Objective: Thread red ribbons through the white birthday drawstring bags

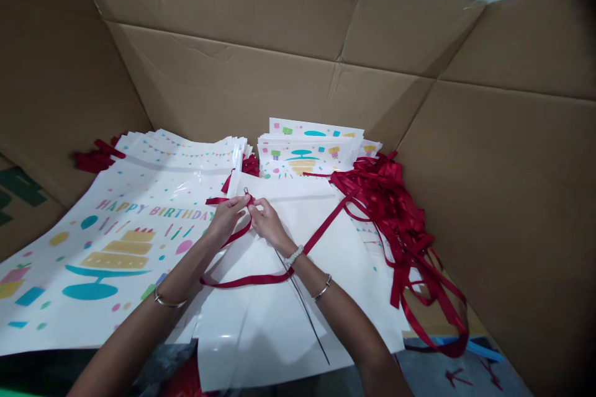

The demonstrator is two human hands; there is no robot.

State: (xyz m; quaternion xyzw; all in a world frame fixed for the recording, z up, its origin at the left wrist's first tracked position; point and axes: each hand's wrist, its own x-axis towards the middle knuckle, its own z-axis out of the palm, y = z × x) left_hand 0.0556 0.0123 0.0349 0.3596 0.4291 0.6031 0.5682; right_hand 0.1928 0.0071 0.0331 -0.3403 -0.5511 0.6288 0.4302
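- The left hand [226, 214] and right hand [266, 221] meet at the top edge of a white bag [279, 298] lying flat in the middle of the view, about twelve o'clock from the wrists.
- Both hands are pinched together on a red ribbon [242, 279]; the left fingertips clamp it near the bag's top edge, and the right fingertips press just beside them. Whether the right hand also holds the thin wire rod [302, 307] I cannot tell.
- The rod runs from a small loop at the fingertips down toward five o'clock, across the bag.
- The ribbon trails from the pinch in a slack loop toward six o'clock, then up toward two o'clock.
- Judged from its drape, the ribbon is light, soft and probably slippery; it is best held close to its end, between thumb and forefinger.
- The bag looks glossy, thin and light, likely to slide and crease; I would steady it by the top edge.
- The rod looks stiff but slender and may bend if pushed off-line.
- At nine o'clock lies a stack of birthday bags [116, 229]; at one o'clock another printed stack [307, 149]; at three o'clock a ribbon heap [400, 217]. Cardboard walls [279, 43] ring it all.
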